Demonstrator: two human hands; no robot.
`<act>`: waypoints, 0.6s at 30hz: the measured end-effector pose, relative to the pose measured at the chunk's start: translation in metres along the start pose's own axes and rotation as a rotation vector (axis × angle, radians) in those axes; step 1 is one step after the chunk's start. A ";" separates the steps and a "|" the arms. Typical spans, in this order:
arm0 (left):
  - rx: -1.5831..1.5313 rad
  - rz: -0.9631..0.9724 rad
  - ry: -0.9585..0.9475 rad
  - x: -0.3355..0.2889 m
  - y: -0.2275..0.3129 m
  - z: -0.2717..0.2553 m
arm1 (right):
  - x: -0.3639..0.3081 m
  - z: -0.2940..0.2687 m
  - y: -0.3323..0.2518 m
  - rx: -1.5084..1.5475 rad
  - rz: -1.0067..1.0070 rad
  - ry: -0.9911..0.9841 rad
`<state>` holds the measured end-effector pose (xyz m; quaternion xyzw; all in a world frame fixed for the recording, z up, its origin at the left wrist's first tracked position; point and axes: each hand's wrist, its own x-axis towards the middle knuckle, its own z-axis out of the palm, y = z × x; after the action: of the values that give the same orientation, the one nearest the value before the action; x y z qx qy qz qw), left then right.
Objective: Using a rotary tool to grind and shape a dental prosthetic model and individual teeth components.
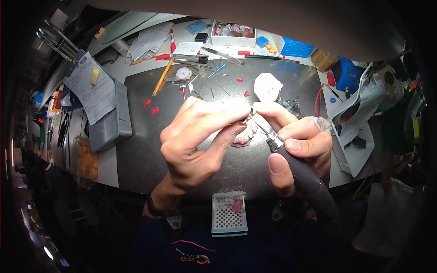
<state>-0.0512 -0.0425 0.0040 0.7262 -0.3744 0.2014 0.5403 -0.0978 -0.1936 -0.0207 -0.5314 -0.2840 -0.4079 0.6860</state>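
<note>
My right hand (302,145) is closed around a dark grey rotary handpiece (306,179), its thin metal bit pointing up and left. The fingers of my left hand (195,132) pinch a small dark, shiny piece (248,116) at the tip of that bit; its exact kind is too small to tell. Both hands' fingertips nearly meet there. Below them on the dark metal work plate (145,168) lies a dental model (246,139) with a row of teeth, partly hidden by my fingers. Just beyond my fingertips stands a white plaster block (267,86).
Red wax scraps (155,110), an orange pencil (164,77) and small metal tools lie across the plate. Behind are pens and a white box (233,41) of small parts. A grey bin (111,123) with a paper is at left. A perforated tray (229,220) juts out in front.
</note>
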 end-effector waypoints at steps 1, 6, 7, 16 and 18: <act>-0.002 0.001 0.000 0.000 0.000 0.000 | 0.000 0.001 0.000 -0.008 -0.001 0.021; -0.007 -0.004 -0.003 0.000 0.001 0.000 | -0.001 -0.001 0.003 0.031 -0.029 -0.007; -0.004 -0.007 -0.002 -0.001 0.000 -0.001 | -0.002 -0.002 0.004 0.015 -0.024 -0.038; -0.016 -0.017 -0.021 -0.001 0.000 -0.001 | -0.001 -0.004 -0.009 0.041 0.124 -0.127; -0.033 -0.033 -0.014 -0.002 -0.001 -0.001 | -0.001 -0.003 -0.009 0.031 0.129 -0.124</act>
<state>-0.0518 -0.0410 0.0023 0.7249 -0.3693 0.1811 0.5526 -0.1062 -0.1972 -0.0184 -0.5624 -0.2973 -0.3245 0.7000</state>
